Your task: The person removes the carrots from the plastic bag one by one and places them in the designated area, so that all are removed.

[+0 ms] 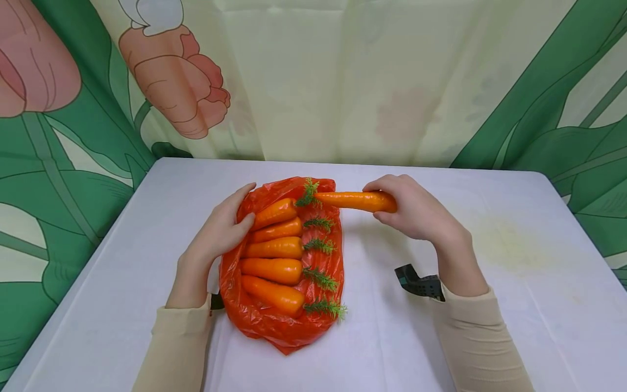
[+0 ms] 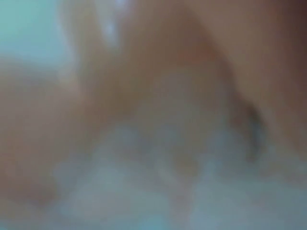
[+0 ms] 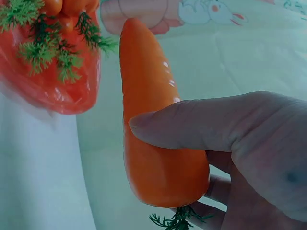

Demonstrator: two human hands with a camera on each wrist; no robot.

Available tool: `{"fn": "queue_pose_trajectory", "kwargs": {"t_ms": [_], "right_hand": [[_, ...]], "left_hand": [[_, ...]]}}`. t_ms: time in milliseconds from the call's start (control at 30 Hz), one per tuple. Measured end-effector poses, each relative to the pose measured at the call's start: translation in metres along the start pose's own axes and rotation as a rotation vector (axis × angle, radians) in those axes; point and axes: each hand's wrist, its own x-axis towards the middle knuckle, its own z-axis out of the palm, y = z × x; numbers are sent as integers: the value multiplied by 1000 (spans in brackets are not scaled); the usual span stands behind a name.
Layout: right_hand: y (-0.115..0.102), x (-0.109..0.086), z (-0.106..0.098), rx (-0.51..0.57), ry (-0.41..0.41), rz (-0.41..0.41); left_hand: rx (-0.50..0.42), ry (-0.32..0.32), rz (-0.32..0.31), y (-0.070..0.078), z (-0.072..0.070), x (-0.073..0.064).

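Note:
A red plastic bag (image 1: 284,338) lies opened out on the table, with several orange carrots (image 1: 274,247) side by side in it, their green leafy tops (image 1: 319,246) toward the right. My left hand (image 1: 222,223) holds the bag's upper left edge, thumb on the inner side beside the top carrot; its other fingers are partly hidden. The left wrist view is too blurred to read. My right hand (image 1: 416,209) grips another carrot (image 1: 352,201) by its thick end, narrow tip pointing left over the bag's upper right edge. In the right wrist view, this carrot's green top (image 3: 177,220) shows below its thick end.
A white-covered table (image 1: 490,337) extends around the bag. Behind it hangs a curtain (image 1: 343,81) printed with leaves, flowers and a carrot. A black strap (image 1: 418,282) sits at the right wrist.

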Motion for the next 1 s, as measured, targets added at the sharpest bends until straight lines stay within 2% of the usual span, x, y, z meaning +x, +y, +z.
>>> {"fn": "queue_pose_trajectory", "kwargs": {"t_ms": [500, 1000], "right_hand": [[19, -2, -4, 20, 0, 54], [35, 1, 4, 33, -25, 164]], "left_hand": [[-3, -8, 8, 0, -1, 0], [-21, -15, -3, 2, -1, 0]]}}
